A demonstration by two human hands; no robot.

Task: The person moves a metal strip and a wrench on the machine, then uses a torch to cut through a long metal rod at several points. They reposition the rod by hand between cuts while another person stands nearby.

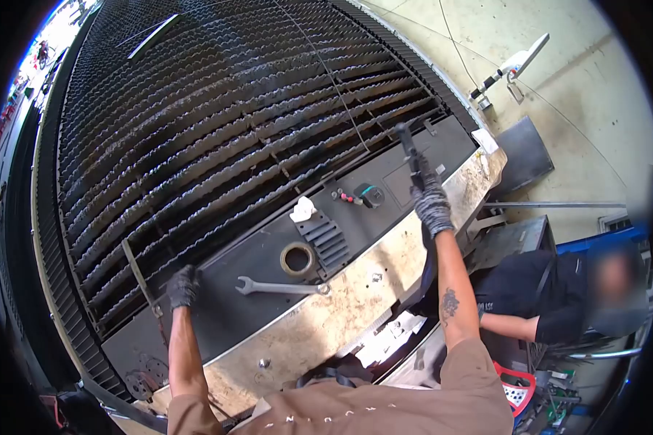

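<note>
My left hand (183,286), in a dark glove, is closed over the dark metal ledge near the slat ends; what it holds, if anything, I cannot tell. Just left of it lie a flat metal strip (136,270) and a ring-ended metal tool (158,312), partly behind my forearm. In a grey patterned glove, my right hand (433,208) grips a long dark tool (412,154) pointing away from me. Between the hands, a combination wrench (283,288) lies flat beside a round metal ring (297,259) and a ribbed dark metal block (328,243).
A slatted metal bed (218,130) stretches ahead, with deep gaps between jagged slats. On the ledge sit a crumpled white rag (303,209), small red pieces (347,197) and a dark tape measure-like item (371,196). A person (544,297) is close on my right.
</note>
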